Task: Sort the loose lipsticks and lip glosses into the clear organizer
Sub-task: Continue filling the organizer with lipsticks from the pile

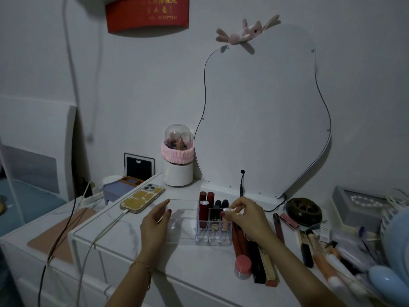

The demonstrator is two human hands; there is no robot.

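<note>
The clear organizer (183,229) stands mid-table. Its right-hand slots hold two tall red tubes (203,209), two black lipsticks (221,204) and shorter ones in front. My left hand (155,220) rests against the organizer's left side, fingers straight. My right hand (245,216) hovers over the right slots and pinches a pale-capped lip product (226,214) that stands in a front slot. Loose red tubes (240,240), a black and gold tube (263,267) and a dark gloss (278,227) lie to the right of the organizer.
A phone (142,199) on a charging cable lies left of the organizer. A brush holder (177,160) and a wavy mirror (265,111) stand behind. A pink-lidded jar (243,267), a dark round dish (303,211) and a heap of cosmetics (332,258) crowd the right side.
</note>
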